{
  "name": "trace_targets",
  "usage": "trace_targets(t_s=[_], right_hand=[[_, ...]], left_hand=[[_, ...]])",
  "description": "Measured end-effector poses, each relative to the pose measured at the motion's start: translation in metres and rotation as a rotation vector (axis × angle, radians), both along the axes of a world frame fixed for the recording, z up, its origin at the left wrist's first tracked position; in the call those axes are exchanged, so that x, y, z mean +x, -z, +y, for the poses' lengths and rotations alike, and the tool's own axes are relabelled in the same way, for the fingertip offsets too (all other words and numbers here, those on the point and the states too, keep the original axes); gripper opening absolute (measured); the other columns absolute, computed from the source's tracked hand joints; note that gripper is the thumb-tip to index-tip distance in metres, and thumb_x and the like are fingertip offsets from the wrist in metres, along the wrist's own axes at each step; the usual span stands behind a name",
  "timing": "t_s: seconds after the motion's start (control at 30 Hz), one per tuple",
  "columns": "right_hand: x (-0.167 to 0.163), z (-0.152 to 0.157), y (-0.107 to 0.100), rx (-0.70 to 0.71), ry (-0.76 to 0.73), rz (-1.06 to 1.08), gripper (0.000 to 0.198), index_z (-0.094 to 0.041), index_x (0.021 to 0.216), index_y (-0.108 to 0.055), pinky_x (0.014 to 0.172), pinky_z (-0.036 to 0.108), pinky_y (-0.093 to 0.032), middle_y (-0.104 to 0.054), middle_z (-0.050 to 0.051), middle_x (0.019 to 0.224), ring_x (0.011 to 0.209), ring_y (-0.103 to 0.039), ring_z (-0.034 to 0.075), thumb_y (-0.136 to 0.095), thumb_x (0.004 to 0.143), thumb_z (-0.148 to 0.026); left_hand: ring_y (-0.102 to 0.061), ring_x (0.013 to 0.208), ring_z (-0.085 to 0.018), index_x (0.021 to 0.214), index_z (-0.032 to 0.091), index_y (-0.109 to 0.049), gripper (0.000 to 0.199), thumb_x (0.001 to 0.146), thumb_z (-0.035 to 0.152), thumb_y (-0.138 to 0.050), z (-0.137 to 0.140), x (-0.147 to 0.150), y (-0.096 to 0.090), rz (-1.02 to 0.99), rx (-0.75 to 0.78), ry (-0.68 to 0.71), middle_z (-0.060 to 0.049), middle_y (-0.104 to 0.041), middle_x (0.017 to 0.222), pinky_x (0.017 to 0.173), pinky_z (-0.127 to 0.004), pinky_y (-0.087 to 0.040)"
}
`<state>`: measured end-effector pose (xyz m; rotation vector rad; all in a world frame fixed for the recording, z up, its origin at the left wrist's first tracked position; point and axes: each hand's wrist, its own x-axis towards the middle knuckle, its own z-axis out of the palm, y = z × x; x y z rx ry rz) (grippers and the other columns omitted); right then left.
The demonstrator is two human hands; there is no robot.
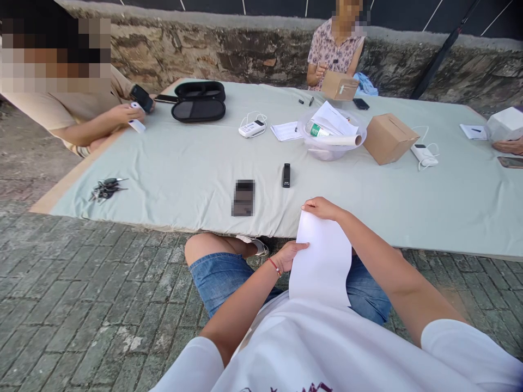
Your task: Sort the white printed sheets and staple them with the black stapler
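Observation:
A white sheet of paper [321, 261] hangs over my lap at the table's front edge, slightly curved. My left hand [288, 256] grips its left edge, thumb lying on the front face and the other fingers behind it. At the top edge, my right hand [322, 208] is closed on the paper near its upper left corner. Beyond it on the table, a black stapler [286, 175] stands upright in view, with a dark phone-like object [243, 198], blurred out, to its left.
A clear plastic bowl [327, 154] holds papers, a roll and a bottle. Beside it sits a cardboard box [390, 139]. Keys [107, 189], a black case [198, 109] and white power banks [251, 128] lie on the cloth-covered table [188, 179]. Other people sit at the left, far side and right.

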<state>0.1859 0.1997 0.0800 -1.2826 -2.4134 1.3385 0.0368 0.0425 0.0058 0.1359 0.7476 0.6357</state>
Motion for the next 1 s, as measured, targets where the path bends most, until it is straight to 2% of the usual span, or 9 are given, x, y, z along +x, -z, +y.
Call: trace_targets(t_s=[0.1,0.2,0.4,0.63,0.83,1.0], right_hand=[[-0.001,0.001,0.000,-0.039,-0.034,-0.011,0.037,-0.020,0.067,-0.051,0.052,0.026,-0.027,-0.037,-0.005,0.059,0.054,-0.033,0.011,-0.047,0.086,-0.051],[-0.003,0.002,0.002,-0.018,-0.022,-0.016,0.035,-0.020,0.069,-0.054,0.054,0.027,-0.028,-0.039,-0.005,0.060,0.055,-0.034,0.011,-0.047,0.086,-0.049],[-0.006,0.003,0.006,-0.027,-0.014,-0.006,0.036,-0.020,0.064,-0.048,0.053,0.026,-0.026,-0.034,-0.005,0.058,0.054,-0.030,0.011,-0.047,0.086,-0.049],[-0.003,0.008,0.004,0.073,0.024,0.006,0.039,-0.020,0.062,-0.045,0.055,0.026,-0.027,-0.037,-0.005,0.059,0.055,-0.033,0.011,-0.046,0.086,-0.051],[0.002,0.008,0.006,-0.058,0.015,-0.021,0.042,-0.020,0.061,-0.042,0.052,0.026,-0.023,-0.035,-0.005,0.058,0.053,-0.029,0.010,-0.047,0.085,-0.055],[0.010,0.010,0.008,-0.068,-0.006,-0.064,0.041,-0.020,0.063,-0.042,0.053,0.026,-0.024,-0.037,-0.005,0.061,0.054,-0.030,0.010,-0.046,0.086,-0.053]], left_hand=[[-0.072,0.086,-0.029,0.113,0.004,-0.064,0.036,0.080,0.017,-0.066,-0.001,0.000,0.000,-0.008,0.008,0.003,-0.019,-0.073,0.099,0.090,-0.044,-0.052],[-0.072,0.089,-0.029,0.113,0.004,-0.064,0.035,0.081,0.019,-0.064,-0.001,0.000,0.000,-0.010,0.013,0.002,-0.020,-0.073,0.102,0.091,-0.044,-0.052],[-0.071,0.090,-0.030,0.112,0.004,-0.065,0.036,0.081,0.021,-0.066,0.000,-0.002,-0.001,-0.015,0.028,0.009,-0.021,-0.072,0.102,0.090,-0.044,-0.052],[-0.072,0.085,-0.027,0.109,0.004,-0.066,0.036,0.080,0.025,-0.070,-0.010,-0.004,-0.003,0.041,0.038,-0.008,-0.021,-0.072,0.103,0.087,-0.041,-0.054],[-0.072,0.085,-0.027,0.108,0.003,-0.067,0.036,0.080,0.027,-0.070,-0.019,-0.011,0.001,0.050,0.001,-0.035,-0.021,-0.072,0.103,0.087,-0.041,-0.054],[-0.072,0.085,-0.027,0.109,0.001,-0.065,0.037,0.082,0.026,-0.067,-0.018,-0.012,0.002,0.040,-0.024,-0.043,-0.022,-0.072,0.102,0.087,-0.041,-0.054]])
